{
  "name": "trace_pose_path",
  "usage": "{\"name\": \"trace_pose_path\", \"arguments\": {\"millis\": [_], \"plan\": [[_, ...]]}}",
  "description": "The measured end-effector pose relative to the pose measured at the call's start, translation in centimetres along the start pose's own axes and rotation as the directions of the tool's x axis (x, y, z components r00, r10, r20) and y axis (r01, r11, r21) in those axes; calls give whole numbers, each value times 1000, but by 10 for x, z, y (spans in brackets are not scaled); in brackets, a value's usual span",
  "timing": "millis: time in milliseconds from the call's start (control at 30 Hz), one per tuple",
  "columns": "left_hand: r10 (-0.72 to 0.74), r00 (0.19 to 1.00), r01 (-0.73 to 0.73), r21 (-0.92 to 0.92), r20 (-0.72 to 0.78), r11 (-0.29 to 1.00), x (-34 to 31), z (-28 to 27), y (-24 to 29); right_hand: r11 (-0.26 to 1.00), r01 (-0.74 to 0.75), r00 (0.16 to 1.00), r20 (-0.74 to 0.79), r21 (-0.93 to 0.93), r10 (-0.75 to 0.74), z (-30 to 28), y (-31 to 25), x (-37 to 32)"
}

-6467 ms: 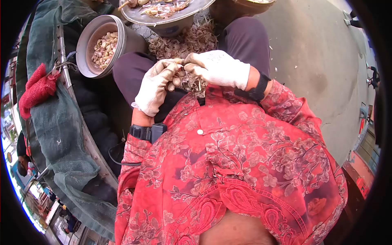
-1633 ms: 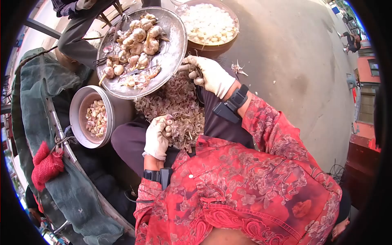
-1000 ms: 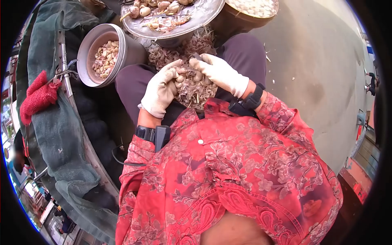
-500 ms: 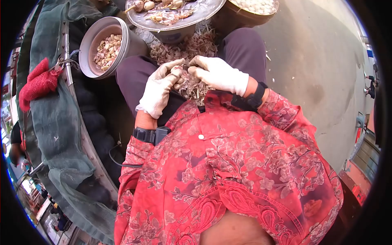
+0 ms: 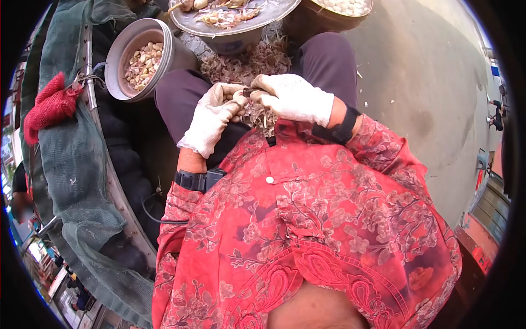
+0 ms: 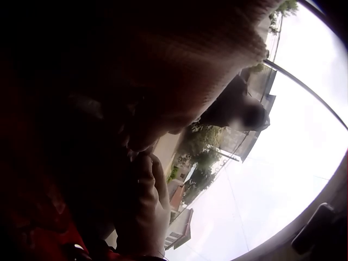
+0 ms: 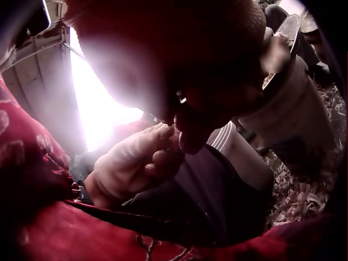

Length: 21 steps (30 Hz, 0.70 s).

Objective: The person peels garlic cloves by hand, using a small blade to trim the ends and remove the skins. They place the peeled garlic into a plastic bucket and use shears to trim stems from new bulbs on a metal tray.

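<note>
Both hands wear whitish gloves and meet above the lap. The left hand (image 5: pixel 208 120) curls its fingers round several garlic cloves (image 5: pixel 235 116). Against its fingertips, the right hand (image 5: pixel 296 100) pinches a small dark tool (image 5: pixel 247 92), mostly hidden by the fingers. Beneath the hands lies a pile of garlic skins (image 5: pixel 262 116). In the right wrist view, the left hand (image 7: pixel 136 163) has bent fingers touching the shadowed right hand (image 7: pixel 204 81). The left wrist view is too dark to tell what is held.
A bucket (image 5: pixel 114 71) at the left holds peeled cloves (image 5: pixel 143 66). Ahead stands a metal tray (image 5: pixel 192 24) with garlic and scraps, beside a basin (image 5: pixel 334 10) of white cloves. Green netting (image 5: pixel 76 181) and a red mesh bag (image 5: pixel 52 107) hang over a rail at the left.
From beside the tray, where it held garlic, the right hand has come back to the left one. The hands have closed together over the lap, and the head view has tilted down.
</note>
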<state>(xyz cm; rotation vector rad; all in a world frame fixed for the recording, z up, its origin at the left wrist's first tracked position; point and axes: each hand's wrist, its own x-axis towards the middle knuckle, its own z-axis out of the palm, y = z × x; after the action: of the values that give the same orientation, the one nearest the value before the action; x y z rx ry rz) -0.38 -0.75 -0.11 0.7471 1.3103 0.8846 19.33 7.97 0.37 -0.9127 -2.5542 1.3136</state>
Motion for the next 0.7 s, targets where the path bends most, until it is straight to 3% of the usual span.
{"name": "trace_pose_path", "arguments": {"millis": [367,433,533,700], "plan": [[-15,993,23,-67,118,997,-2,-8,5,994,-11,991,132,113,-4,-11,0,4],[-17,993,28,-91,119,995,-2,-8,4,965,-134,974,207,225,87,-15,-4,4],[-28,993,47,-166,111,985,-2,-3,5,901,-237,964,202,362,173,-10,-3,4],[10,994,32,-379,108,925,5,-5,-9,820,-296,951,237,491,201,-3,5,4]]}}
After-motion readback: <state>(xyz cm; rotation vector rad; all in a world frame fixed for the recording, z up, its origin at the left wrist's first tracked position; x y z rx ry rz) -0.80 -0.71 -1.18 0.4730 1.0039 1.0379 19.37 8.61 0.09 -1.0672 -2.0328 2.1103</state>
